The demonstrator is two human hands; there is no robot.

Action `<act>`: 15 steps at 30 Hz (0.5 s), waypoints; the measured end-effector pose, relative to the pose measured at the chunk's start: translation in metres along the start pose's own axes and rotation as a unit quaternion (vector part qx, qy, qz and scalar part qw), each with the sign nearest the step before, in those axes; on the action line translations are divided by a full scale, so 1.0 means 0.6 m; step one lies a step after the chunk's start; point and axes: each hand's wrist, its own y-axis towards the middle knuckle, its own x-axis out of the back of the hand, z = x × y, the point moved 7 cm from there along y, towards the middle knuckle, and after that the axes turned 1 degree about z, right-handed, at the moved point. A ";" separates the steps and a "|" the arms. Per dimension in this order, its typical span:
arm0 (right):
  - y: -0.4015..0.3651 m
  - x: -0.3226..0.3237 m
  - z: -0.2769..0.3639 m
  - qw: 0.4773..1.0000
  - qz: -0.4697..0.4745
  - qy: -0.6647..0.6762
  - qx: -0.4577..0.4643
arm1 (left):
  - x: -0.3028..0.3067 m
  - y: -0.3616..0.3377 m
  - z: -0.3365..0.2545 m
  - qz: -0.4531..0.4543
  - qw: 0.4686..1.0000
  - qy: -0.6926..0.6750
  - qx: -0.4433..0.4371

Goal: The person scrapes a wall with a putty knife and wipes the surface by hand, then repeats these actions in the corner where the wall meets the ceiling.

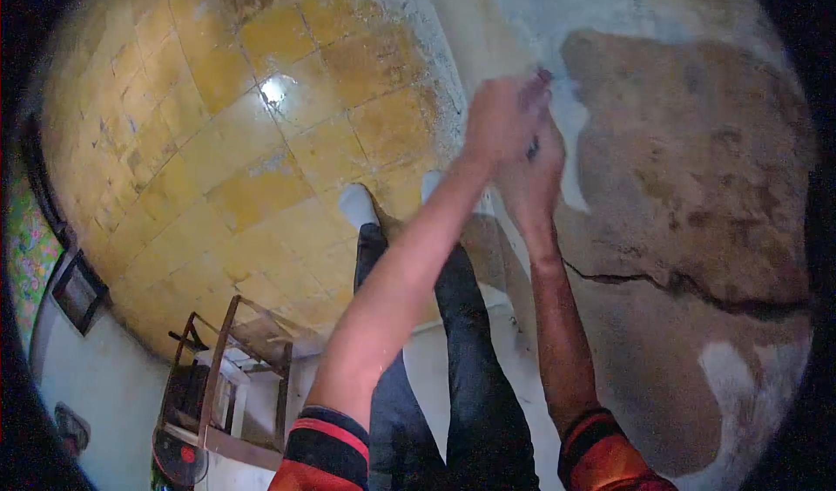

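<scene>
At one o'clock, the left hand [496,116] and right hand [543,167] come together, fingers seemingly curled. Blur hides how far they close and which has hold of the small dark-red object [543,78] at their upper end. A loose grip could drop it onto the yellow tiled floor [261,160]. I can make out no container.

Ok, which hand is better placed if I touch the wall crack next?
Probably the right hand: in this view, it sits closer to the crack, while the left hand is farther left.
</scene>
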 end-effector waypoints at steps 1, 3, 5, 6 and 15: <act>0.020 -0.015 0.004 0.999 -0.011 -0.029 0.024 | 0.020 0.014 0.006 0.025 0.999 0.016 0.019; 0.013 -0.017 0.051 0.996 0.023 -0.086 0.011 | 0.051 0.004 0.001 0.082 0.993 0.040 0.075; -0.046 -0.018 0.068 0.995 0.067 -0.059 -0.042 | 0.100 -0.066 -0.020 0.108 0.982 -0.006 0.154; -0.088 -0.010 0.088 0.994 0.078 -0.058 -0.058 | 0.118 -0.112 -0.025 0.104 0.973 -0.064 0.194; -0.473 0.091 0.288 0.955 0.261 0.070 -0.123 | 0.277 -0.560 -0.130 -0.038 0.915 -0.100 0.390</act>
